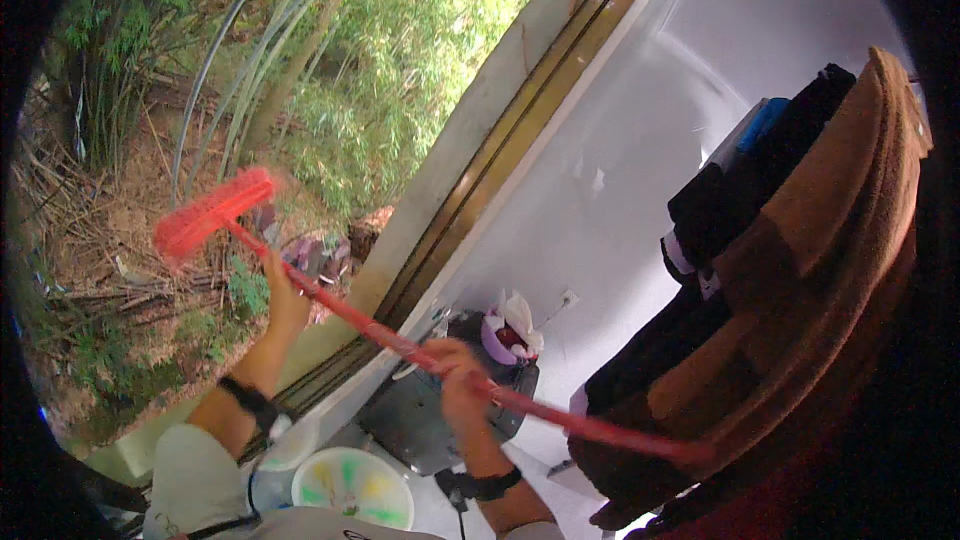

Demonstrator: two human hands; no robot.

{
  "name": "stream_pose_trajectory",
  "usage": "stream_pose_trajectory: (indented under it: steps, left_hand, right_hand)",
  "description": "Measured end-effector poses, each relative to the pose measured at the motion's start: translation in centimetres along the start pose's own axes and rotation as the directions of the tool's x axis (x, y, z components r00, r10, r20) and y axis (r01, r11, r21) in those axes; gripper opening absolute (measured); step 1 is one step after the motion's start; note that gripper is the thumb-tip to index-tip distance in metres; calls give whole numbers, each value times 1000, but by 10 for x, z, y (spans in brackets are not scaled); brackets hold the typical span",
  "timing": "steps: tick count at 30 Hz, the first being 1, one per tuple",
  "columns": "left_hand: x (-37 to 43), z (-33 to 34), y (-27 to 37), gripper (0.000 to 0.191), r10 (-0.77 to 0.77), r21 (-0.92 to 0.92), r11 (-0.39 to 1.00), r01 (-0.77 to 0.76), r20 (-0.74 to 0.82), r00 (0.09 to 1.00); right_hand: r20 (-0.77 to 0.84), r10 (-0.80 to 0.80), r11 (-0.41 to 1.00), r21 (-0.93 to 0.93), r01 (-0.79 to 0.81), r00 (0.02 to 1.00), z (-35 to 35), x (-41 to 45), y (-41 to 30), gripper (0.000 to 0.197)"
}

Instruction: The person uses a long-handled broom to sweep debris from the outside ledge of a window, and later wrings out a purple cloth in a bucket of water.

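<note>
A red long-handled brush [360, 324] runs diagonally across the view, its bristled head out over the open window side at the left and its far handle end near the hanging clothes at the right. Just behind the brush head, my left hand [286, 292] is closed around the upper handle. Farther down, around the middle of the handle, my right hand [459, 375] grips it too. Both wrists wear black bands. The handle's lower end is blurred.
A window sill with sliding tracks [517, 105] slants past the hands, bamboo outside. Brown and black clothes [810, 240] hang at right. Below are a dark table [412, 420], a purple container [499, 341] and a round patterned lid or stool top [352, 487].
</note>
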State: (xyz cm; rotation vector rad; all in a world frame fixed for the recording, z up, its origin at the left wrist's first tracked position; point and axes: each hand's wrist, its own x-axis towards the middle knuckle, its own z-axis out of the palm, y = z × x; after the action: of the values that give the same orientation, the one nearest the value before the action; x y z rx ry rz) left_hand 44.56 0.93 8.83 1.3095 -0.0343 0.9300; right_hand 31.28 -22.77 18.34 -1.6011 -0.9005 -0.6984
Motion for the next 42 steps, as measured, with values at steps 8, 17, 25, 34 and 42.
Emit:
stream_pose_trajectory:
  steps: [8, 17, 25, 34, 42]
  left_hand:
    - [-26, -63, 59, 19, -776, -681, 437, 588, 46, 629]
    - [144, -74, 142, 15, -408, -589, 711, 385, 100, 907]
    - [112, 15, 240, 30, -123, -310, 908, 283, 448, 886]
    - [-48, -23, 216, 42, -101, 38, 993, 110, 742, 662]
    - [-81, -65, 246, 27, -372, 358, 908, 217, 455, 809]
  right_hand:
    - [389, -17, 984, 170, -53, 921, 88, -61, -18, 23]
    - [875, 263, -60, 435, -898, 406, 32, -54, -15, 60]
    - [558, 471, 712, 217, -668, 683, 112, -10, -30, 43]
    - [126, 373, 744, 551, -378, 919, 91, 230, -81, 24]
    - [77, 301, 627, 735, -257, 951, 112, 263, -65, 15]
